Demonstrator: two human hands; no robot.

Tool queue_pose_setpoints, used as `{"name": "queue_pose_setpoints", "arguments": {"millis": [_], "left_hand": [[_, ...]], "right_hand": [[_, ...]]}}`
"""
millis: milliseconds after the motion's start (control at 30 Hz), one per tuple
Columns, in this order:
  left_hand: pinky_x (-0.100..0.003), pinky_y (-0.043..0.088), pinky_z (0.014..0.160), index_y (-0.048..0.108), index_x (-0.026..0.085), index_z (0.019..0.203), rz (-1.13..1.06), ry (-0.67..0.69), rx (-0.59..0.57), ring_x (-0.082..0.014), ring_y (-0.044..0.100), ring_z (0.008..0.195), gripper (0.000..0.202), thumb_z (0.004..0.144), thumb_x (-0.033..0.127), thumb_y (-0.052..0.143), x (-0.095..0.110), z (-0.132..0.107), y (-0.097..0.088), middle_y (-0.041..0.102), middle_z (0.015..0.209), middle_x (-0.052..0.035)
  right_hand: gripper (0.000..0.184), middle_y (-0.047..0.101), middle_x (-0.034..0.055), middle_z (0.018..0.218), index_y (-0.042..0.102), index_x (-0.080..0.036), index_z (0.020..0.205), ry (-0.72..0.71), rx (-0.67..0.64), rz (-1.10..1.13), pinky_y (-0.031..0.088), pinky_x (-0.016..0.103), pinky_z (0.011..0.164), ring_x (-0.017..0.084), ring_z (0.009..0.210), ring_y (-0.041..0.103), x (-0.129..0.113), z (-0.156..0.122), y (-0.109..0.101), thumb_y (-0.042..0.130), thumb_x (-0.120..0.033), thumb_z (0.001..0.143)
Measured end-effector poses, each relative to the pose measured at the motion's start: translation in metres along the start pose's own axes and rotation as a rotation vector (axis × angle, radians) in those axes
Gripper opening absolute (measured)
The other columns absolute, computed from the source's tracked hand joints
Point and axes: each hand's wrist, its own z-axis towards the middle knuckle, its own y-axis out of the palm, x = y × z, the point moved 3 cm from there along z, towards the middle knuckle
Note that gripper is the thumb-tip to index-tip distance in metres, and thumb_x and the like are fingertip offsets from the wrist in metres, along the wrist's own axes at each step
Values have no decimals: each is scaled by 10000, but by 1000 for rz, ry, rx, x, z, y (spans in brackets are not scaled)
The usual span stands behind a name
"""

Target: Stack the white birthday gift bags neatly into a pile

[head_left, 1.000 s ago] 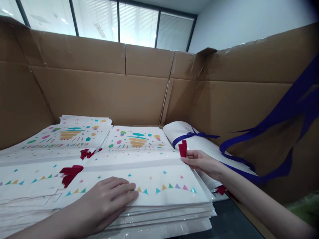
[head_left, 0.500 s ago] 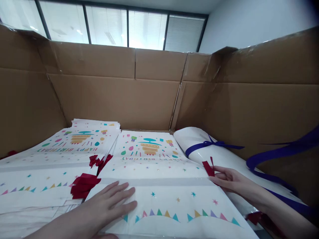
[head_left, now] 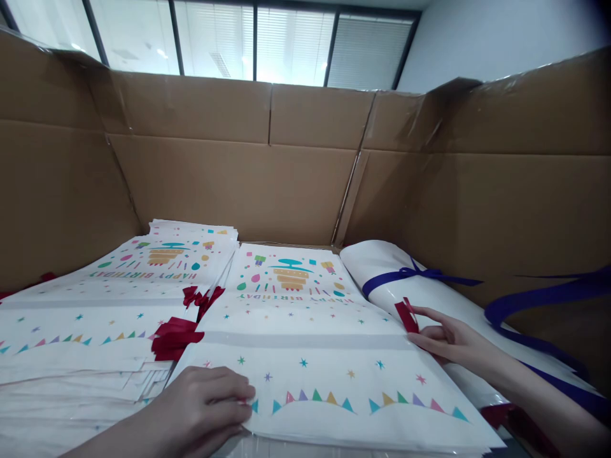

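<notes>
A stack of white printed birthday sheets [head_left: 305, 331] lies in front of me, with a cake picture and coloured triangles. My left hand [head_left: 205, 407] rests on its near left corner, fingers curled down against the top sheet's edge. My right hand [head_left: 446, 340] is at the stack's right edge and pinches a small red ribbon piece [head_left: 407, 316] between thumb and fingers. A second stack of the same sheets [head_left: 95, 318] lies to the left.
Red ribbon bundles [head_left: 179, 331] sit in the gap between the two stacks. A white roll tied with blue ribbon [head_left: 405, 277] lies at the right, and a loose blue ribbon [head_left: 539, 299] trails past it. Tall cardboard walls [head_left: 296, 165] enclose the back and both sides.
My left hand has slid back toward the near edge and its fingers have curled. My right hand stays at the stack's right edge with the red ribbon piece. The view has shifted slightly.
</notes>
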Motion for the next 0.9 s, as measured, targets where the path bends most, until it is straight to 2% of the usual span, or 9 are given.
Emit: {"name": "queue_pose_setpoints", "arguments": {"millis": [67,167,233,367,500,567,667,800,900], "left_hand": [[-213,522,794,602,211,1036,-62,-3,80,-140,651,900,236,939,99,419,0,1,3,674,1040,-36],[-184,492,677,597,195,890,-166,-43,172,-121,639,772,208,901,66,435,-3,3,6,672,911,-24],[-173,481,652,592,187,811,-262,-99,187,-118,635,744,161,900,103,487,-5,6,6,667,872,-22],[-163,476,654,608,172,728,-427,-233,117,-120,636,756,174,895,207,580,-9,12,2,662,849,-19],[-171,458,648,632,171,738,-497,-286,105,-118,631,756,174,892,244,601,-12,13,3,664,846,-16],[-180,455,651,630,164,738,-527,-318,107,-121,630,756,175,888,251,610,-14,14,5,666,837,-18],[-188,458,654,642,160,756,-564,-349,119,-123,627,752,174,899,244,590,-17,15,5,672,824,-20],[-183,471,643,651,171,781,-518,-330,147,-120,628,737,183,925,230,555,-15,16,0,671,811,-10],[-205,498,715,637,180,941,-273,-198,342,-135,633,833,125,933,139,519,-6,15,-9,662,909,-33]], "right_hand": [[830,657,54,758,416,-171,1351,-37,4,-85,486,335,563,226,636,591,-9,-6,-1,615,-644,698],[742,636,112,1004,426,-186,1361,-182,247,-277,496,378,619,225,675,588,-32,-22,0,548,-616,768],[595,607,114,1070,471,-222,1329,-340,316,-320,503,384,676,228,750,597,-53,-39,11,485,-573,848],[334,596,88,1134,586,-268,1195,-657,17,-347,474,373,867,233,1014,574,-97,-76,54,461,-447,942],[381,626,44,1054,602,-281,1159,-803,-210,-469,460,363,810,235,957,576,-124,-101,98,664,-471,834],[381,642,25,979,622,-264,1084,-862,-215,-525,440,347,747,228,880,578,-129,-104,114,736,-453,774],[62,639,4,841,621,-215,861,-937,-146,-568,387,310,677,186,762,556,-131,-101,128,643,-272,869],[227,614,1,751,565,-182,720,-942,-81,-513,345,280,637,148,685,520,-134,-95,129,498,-172,937],[230,621,14,764,583,-179,754,-941,-53,-499,346,280,646,154,693,522,-137,-96,126,462,-154,948]]}}
